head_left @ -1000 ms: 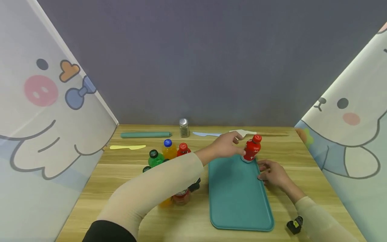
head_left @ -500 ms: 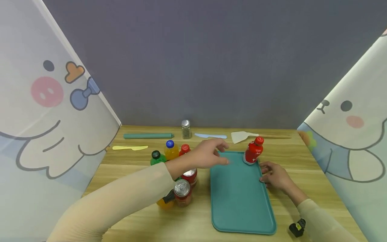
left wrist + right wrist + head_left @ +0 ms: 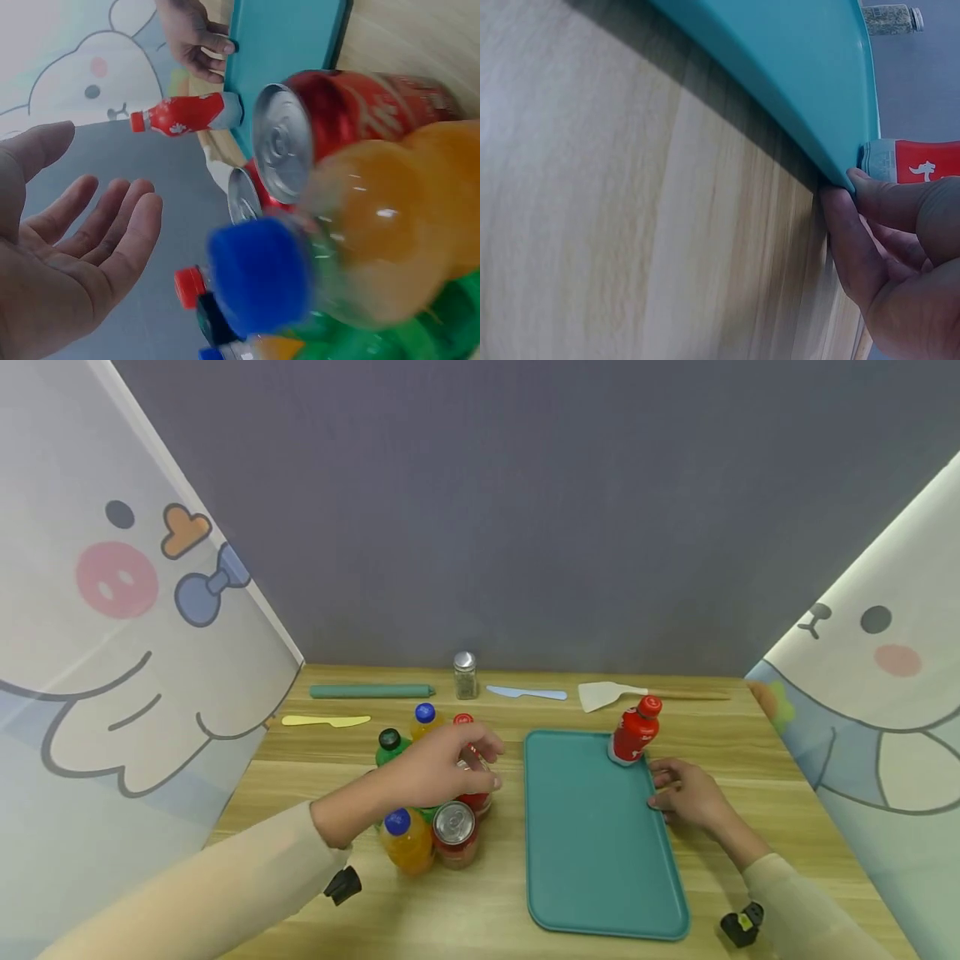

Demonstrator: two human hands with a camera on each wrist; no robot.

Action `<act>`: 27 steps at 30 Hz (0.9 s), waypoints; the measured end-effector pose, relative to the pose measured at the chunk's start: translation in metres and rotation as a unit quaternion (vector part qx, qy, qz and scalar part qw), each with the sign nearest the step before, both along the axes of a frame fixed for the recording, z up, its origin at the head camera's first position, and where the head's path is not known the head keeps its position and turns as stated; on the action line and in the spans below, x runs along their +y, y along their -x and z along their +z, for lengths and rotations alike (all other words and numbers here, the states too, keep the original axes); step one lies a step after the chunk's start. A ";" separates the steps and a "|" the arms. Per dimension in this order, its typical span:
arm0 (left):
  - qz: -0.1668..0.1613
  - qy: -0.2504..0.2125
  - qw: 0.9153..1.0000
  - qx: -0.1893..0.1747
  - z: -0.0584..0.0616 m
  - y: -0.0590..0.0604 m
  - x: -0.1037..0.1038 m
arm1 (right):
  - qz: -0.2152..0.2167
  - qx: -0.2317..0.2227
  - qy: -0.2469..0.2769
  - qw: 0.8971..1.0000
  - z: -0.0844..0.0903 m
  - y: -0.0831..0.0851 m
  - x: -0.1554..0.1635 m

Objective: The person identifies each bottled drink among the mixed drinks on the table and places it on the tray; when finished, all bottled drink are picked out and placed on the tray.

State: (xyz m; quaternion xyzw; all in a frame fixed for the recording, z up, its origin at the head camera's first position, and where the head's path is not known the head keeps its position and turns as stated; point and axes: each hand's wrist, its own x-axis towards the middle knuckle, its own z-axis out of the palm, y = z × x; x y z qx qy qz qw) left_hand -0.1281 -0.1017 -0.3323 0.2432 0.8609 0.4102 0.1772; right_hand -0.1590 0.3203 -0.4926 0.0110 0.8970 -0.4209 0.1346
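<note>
The left hand (image 3: 438, 768) is released, thumb apart from loosely bent fingers, above a close group of drinks (image 3: 337, 217) well in from the left edge of the worktop (image 3: 300, 768). In the left wrist view its fingers touch none of them. The right hand (image 3: 690, 793) pinches the right rim of the tray (image 3: 600, 843), which lies to the right of the group. At the tray's far right corner, towards the worktop's far edge, a red bottle (image 3: 633, 732) stands upright; a light, level hold suits it, as tipping the rim could unsettle it.

Good handling here, I judge, means a grip from above on a single drink, thumb and fingers spread wider than its body. The front can (image 3: 454, 835) is free on its right, but the orange bottle (image 3: 409, 843) stands close on its left, so sideways pushing could topple it. The sleeve (image 3: 247, 877) is best kept above the caps.
</note>
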 end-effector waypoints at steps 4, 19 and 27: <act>0.016 0.016 0.999 0.033 -0.002 -0.010 -0.018 | 0.000 0.002 -0.005 1.000 0.000 0.001 0.000; 0.063 0.017 0.997 0.042 -0.023 -0.051 -0.081 | 0.004 0.002 -0.002 1.000 0.000 -0.001 0.000; 0.076 0.010 0.995 0.057 -0.037 -0.067 -0.096 | 0.006 0.001 -0.010 1.000 -0.001 0.001 0.001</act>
